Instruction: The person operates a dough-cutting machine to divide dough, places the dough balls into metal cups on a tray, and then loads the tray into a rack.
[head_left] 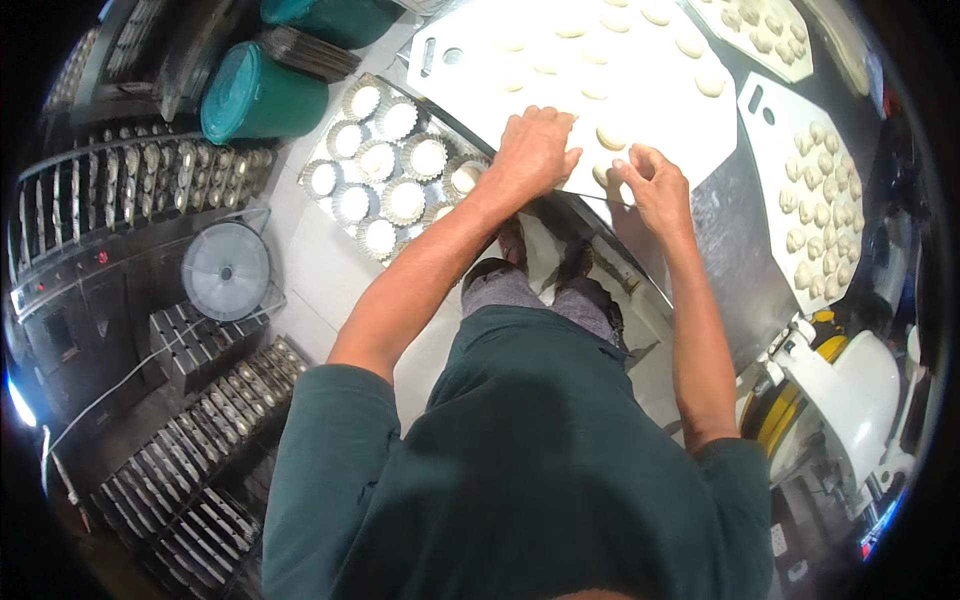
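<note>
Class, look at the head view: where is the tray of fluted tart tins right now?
The tray of fluted tart tins sits upper left of centre, just left of the left hand, below the teal bucket.

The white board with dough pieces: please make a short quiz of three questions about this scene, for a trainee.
1. True or false: the left hand rests at the near edge of the white board.
2. What is the right hand touching?
A. the teal bucket
B. a dough piece at the board's edge
C. the round fan
3. Fill in: the tray to the left of the board holds fluted ____ lined with dough.

Key
1. True.
2. B: its fingers pinch a dough piece; the teal bucket and the round fan lie far to the left.
3. Moulds; see one of the fluted moulds.
</note>
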